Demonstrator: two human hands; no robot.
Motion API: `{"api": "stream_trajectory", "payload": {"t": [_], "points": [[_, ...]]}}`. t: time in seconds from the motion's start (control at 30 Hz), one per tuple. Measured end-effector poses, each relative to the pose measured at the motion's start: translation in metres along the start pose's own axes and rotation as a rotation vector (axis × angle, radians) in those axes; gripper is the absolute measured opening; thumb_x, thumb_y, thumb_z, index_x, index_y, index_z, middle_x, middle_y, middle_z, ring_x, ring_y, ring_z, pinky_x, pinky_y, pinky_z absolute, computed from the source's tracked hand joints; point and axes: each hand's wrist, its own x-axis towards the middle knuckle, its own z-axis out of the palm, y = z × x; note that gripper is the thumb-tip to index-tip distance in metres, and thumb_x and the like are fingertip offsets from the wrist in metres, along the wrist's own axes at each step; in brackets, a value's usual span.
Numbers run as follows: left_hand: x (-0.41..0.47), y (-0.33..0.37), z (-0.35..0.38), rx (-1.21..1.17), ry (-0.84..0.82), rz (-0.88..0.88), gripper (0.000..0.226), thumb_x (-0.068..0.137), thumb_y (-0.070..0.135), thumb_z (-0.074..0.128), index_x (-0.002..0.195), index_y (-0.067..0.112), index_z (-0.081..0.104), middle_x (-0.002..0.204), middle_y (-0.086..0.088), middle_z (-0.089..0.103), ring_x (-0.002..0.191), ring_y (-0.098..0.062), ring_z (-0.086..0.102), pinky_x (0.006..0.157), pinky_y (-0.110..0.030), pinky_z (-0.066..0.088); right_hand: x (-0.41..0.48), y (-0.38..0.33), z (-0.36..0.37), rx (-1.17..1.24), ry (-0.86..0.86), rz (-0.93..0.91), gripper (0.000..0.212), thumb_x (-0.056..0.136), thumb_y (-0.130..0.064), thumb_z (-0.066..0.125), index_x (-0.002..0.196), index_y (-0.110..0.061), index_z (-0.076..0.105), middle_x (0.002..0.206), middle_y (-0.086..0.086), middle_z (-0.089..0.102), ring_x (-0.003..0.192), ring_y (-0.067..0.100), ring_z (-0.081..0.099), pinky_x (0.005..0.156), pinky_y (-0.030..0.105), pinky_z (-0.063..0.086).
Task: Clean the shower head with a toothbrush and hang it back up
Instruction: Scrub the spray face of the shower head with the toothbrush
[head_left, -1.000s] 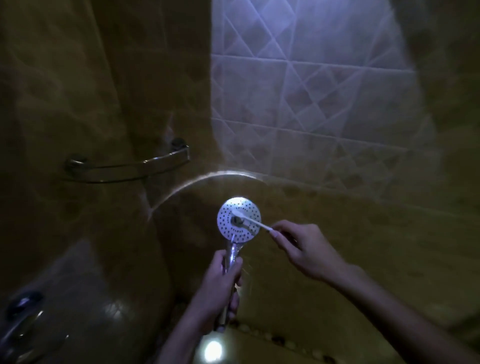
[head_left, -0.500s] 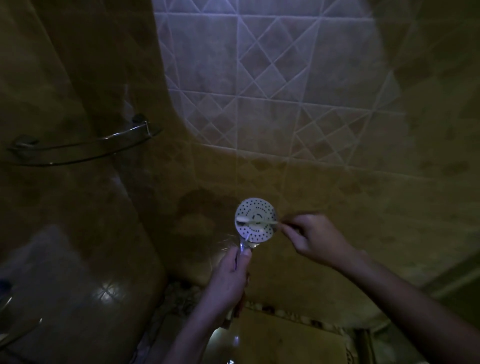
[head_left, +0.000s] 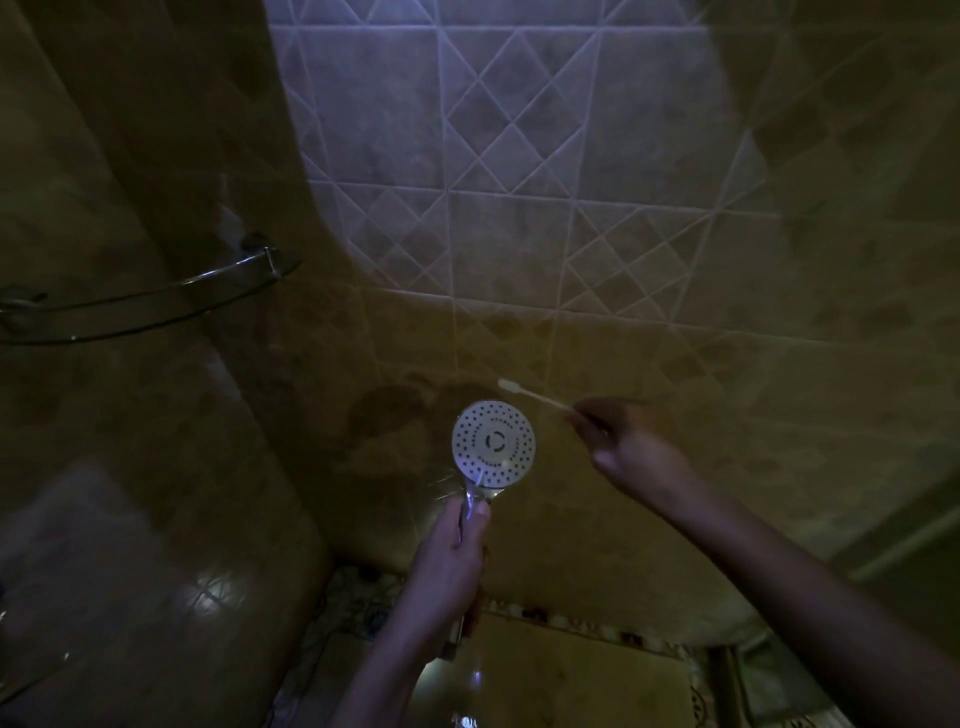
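Note:
The round white shower head (head_left: 493, 443) with dark nozzle holes faces me, low in the middle of the dim shower. My left hand (head_left: 451, 566) grips its chrome handle from below. A pale toothbrush (head_left: 532, 394) is pinched in my right hand (head_left: 631, 449), to the right of the head. The brush's bristle end points up and left, just above the head's upper right rim and clear of its face.
A curved glass corner shelf (head_left: 156, 304) with chrome brackets is fixed to the walls at the left. Patterned tiles (head_left: 519, 182) cover the back wall, lit bluish at the top. A pebbled border (head_left: 561, 618) runs along the floor below my hands.
The toothbrush has lifted off the shower head's face and moved up and right. The view has shifted, so the shelf sits further left than at first.

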Motion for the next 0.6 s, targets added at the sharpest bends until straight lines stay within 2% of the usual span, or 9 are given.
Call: {"api": "stream_trajectory", "payload": {"t": [0.07, 0.13, 0.17, 0.27, 0.3, 0.4, 0.47, 0.5, 0.6], "points": [[-0.002, -0.002, 0.001, -0.002, 0.003, 0.009, 0.031, 0.104, 0.047, 0.044, 0.076, 0.04, 0.056, 0.075, 0.0, 0.053, 0.053, -0.01, 0.044, 0.044, -0.027, 0.035, -0.006, -0.011, -0.001, 0.086, -0.176, -0.206, 0.022, 0.099, -0.037, 0.056, 0.112, -0.028, 0.072, 0.089, -0.006, 0.074, 0.074, 0.007, 0.069, 0.061, 0.019, 0.054], [-0.003, -0.004, -0.002, 0.005, 0.018, 0.013, 0.031, 0.104, 0.047, 0.043, 0.076, 0.043, 0.057, 0.077, 0.0, 0.057, 0.054, -0.012, 0.047, 0.044, -0.028, 0.036, -0.014, -0.016, 0.009, 0.016, -0.348, -0.372, 0.023, 0.099, -0.038, 0.056, 0.109, -0.026, 0.073, 0.083, -0.009, 0.074, 0.067, 0.003, 0.067, 0.056, 0.01, 0.05], [-0.004, -0.006, -0.004, 0.005, 0.019, 0.016, 0.031, 0.104, 0.048, 0.042, 0.077, 0.042, 0.056, 0.078, 0.0, 0.057, 0.054, -0.012, 0.047, 0.044, -0.028, 0.036, -0.012, -0.014, 0.014, -0.032, -0.334, -0.346, 0.024, 0.099, -0.037, 0.056, 0.108, -0.024, 0.073, 0.084, -0.007, 0.075, 0.068, 0.004, 0.068, 0.056, 0.008, 0.049], [-0.006, -0.012, -0.011, -0.003, 0.037, 0.008, 0.029, 0.104, 0.048, 0.041, 0.082, 0.035, 0.055, 0.079, -0.004, 0.055, 0.054, -0.014, 0.045, 0.045, -0.029, 0.035, 0.005, -0.009, 0.022, -0.091, -0.058, -0.048, 0.023, 0.1, -0.033, 0.056, 0.103, -0.019, 0.074, 0.091, 0.002, 0.075, 0.077, 0.017, 0.071, 0.055, 0.01, 0.043], [-0.007, -0.014, -0.014, -0.014, 0.047, 0.002, 0.028, 0.104, 0.048, 0.041, 0.084, 0.035, 0.055, 0.078, -0.005, 0.054, 0.052, -0.012, 0.045, 0.043, -0.027, 0.036, 0.008, -0.01, 0.023, -0.069, -0.028, -0.045, 0.022, 0.1, -0.033, 0.057, 0.103, -0.019, 0.074, 0.091, 0.001, 0.075, 0.078, 0.018, 0.071, 0.056, 0.011, 0.042], [-0.011, -0.018, -0.022, -0.039, 0.069, -0.006, 0.028, 0.104, 0.048, 0.042, 0.081, 0.036, 0.054, 0.074, -0.004, 0.053, 0.041, -0.006, 0.044, 0.035, -0.021, 0.034, 0.002, -0.035, 0.021, 0.062, -0.193, -0.364, 0.023, 0.099, -0.036, 0.059, 0.106, -0.02, 0.074, 0.082, -0.012, 0.071, 0.065, 0.006, 0.067, 0.055, 0.009, 0.044], [-0.012, -0.02, -0.029, -0.044, 0.093, -0.008, 0.029, 0.103, 0.048, 0.043, 0.078, 0.037, 0.053, 0.074, -0.001, 0.056, 0.04, -0.004, 0.046, 0.034, -0.02, 0.034, -0.002, -0.043, 0.031, -0.009, -0.303, -0.48, 0.025, 0.1, -0.037, 0.057, 0.104, -0.02, 0.074, 0.078, -0.01, 0.07, 0.064, 0.004, 0.064, 0.055, 0.013, 0.045], [-0.013, -0.02, -0.032, -0.048, 0.099, -0.002, 0.029, 0.103, 0.048, 0.043, 0.078, 0.039, 0.054, 0.074, -0.001, 0.056, 0.041, -0.002, 0.047, 0.033, -0.019, 0.034, 0.002, -0.042, 0.035, -0.048, -0.249, -0.415, 0.024, 0.1, -0.035, 0.057, 0.101, -0.017, 0.074, 0.078, -0.005, 0.071, 0.065, 0.006, 0.065, 0.056, 0.015, 0.042], [-0.017, -0.022, -0.04, -0.073, 0.09, -0.005, 0.024, 0.102, 0.052, 0.042, 0.084, 0.041, 0.054, 0.071, 0.0, 0.056, 0.034, -0.004, 0.046, 0.032, -0.018, 0.031, 0.022, -0.038, 0.037, -0.034, -0.074, 0.03, 0.024, 0.102, -0.033, 0.055, 0.107, -0.016, 0.071, 0.087, 0.003, 0.071, 0.076, 0.019, 0.067, 0.062, 0.025, 0.042]]}}
